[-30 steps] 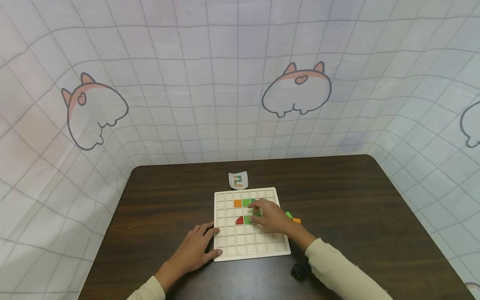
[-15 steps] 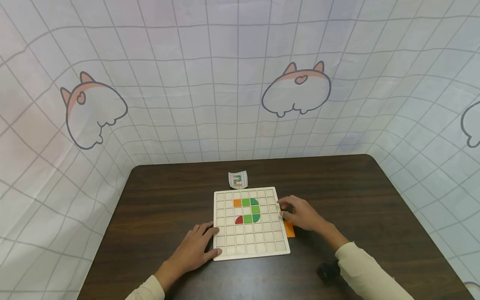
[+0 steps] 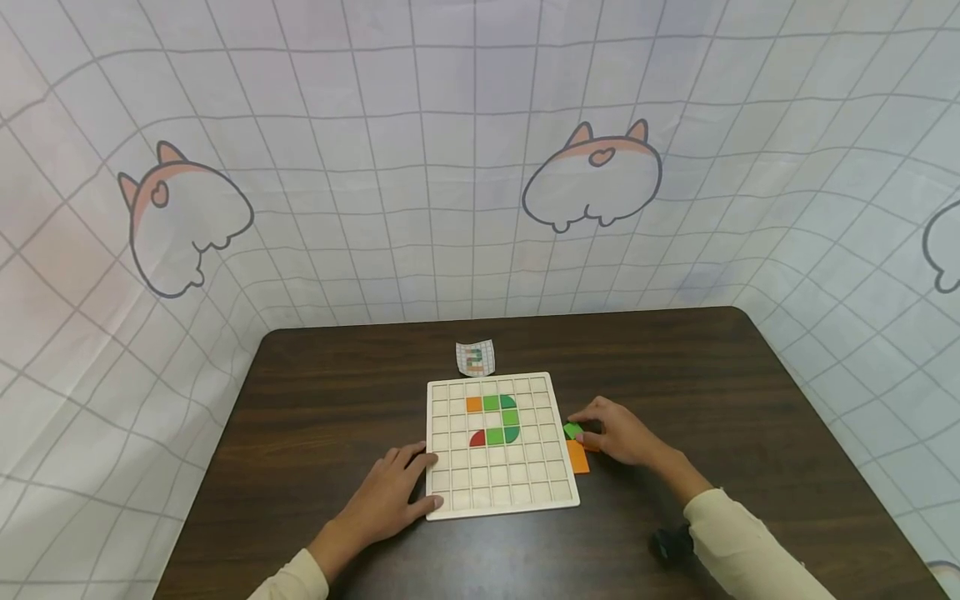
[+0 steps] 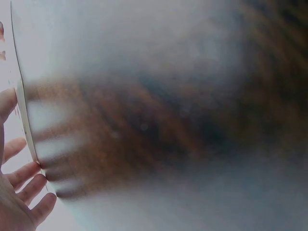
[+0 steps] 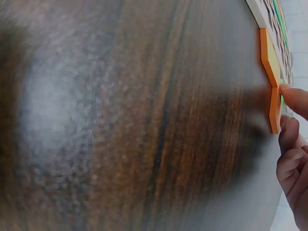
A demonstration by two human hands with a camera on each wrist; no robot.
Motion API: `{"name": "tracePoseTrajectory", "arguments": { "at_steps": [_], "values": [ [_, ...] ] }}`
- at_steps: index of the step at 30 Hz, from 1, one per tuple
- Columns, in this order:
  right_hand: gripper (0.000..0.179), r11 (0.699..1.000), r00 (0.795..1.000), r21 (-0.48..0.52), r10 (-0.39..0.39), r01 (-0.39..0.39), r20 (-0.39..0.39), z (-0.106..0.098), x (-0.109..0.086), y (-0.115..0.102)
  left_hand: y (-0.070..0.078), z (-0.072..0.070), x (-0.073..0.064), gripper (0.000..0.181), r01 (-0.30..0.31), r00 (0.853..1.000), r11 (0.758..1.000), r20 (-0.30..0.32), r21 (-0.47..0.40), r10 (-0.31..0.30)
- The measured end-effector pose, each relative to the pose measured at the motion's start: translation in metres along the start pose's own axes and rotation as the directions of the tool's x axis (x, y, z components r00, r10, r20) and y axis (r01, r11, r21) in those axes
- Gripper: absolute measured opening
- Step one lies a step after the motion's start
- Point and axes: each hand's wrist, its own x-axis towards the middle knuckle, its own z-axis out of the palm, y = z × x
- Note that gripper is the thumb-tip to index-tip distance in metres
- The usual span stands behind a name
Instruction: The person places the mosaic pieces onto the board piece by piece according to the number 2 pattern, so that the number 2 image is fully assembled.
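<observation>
A cream grid board (image 3: 457,479) lies on the dark wooden table, with orange, green and red tiles set in its cells. My left hand (image 3: 386,496) rests at the board's left edge, fingers spread and relaxed, thumb on the near left corner. In the left wrist view, the left fingers (image 4: 30,187) touch the board's rim. Just right of the board, my right hand (image 3: 618,431) pinches a loose green tile (image 3: 572,430) between thumb and index finger. Orange tiles (image 3: 577,457) lie beside it, one partly under the hand. In the right wrist view the green tile is mostly hidden.
A small card (image 3: 476,358) printed with a coloured grid pattern lies behind the board. Near the right sleeve sits a dark object (image 3: 670,546), its kind unclear. A white grid-patterned curtain (image 3: 450,167) stands behind the table (image 3: 337,375).
My right hand has moved off the board to the right, to the loose green tile. A green tile and dark-green curved tiles on the board are uncovered. The left hand has stayed put.
</observation>
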Motion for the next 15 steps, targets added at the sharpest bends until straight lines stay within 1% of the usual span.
{"name": "tracePoseTrajectory", "arguments": {
  "at_steps": [3,8,11,15],
  "values": [
    [0.03,0.999,1.0,-0.031,-0.008,0.008,0.002,0.0004,0.0012,0.0001,-0.0011,0.0004,-0.0002,0.063,-0.008,1.0,1.0,-0.008,-0.004,0.008],
    [0.028,0.999,1.0,-0.048,-0.024,0.024,-0.001,-0.0016,0.0025,-0.0006,-0.0015,0.0012,-0.0004,0.063,-0.008,1.0,1.0,-0.008,0.0,0.008],
    [0.026,0.999,1.0,-0.05,-0.015,0.015,0.004,-0.0031,0.0041,-0.0013,-0.001,0.0014,-0.0004,0.063,-0.005,1.0,1.0,-0.006,-0.001,0.005],
    [0.025,0.999,1.0,-0.047,0.019,-0.018,0.012,-0.0048,0.007,-0.0029,0.0001,0.0007,-0.0005,0.063,-0.002,1.0,1.0,-0.005,-0.007,0.002]
  ]
}}
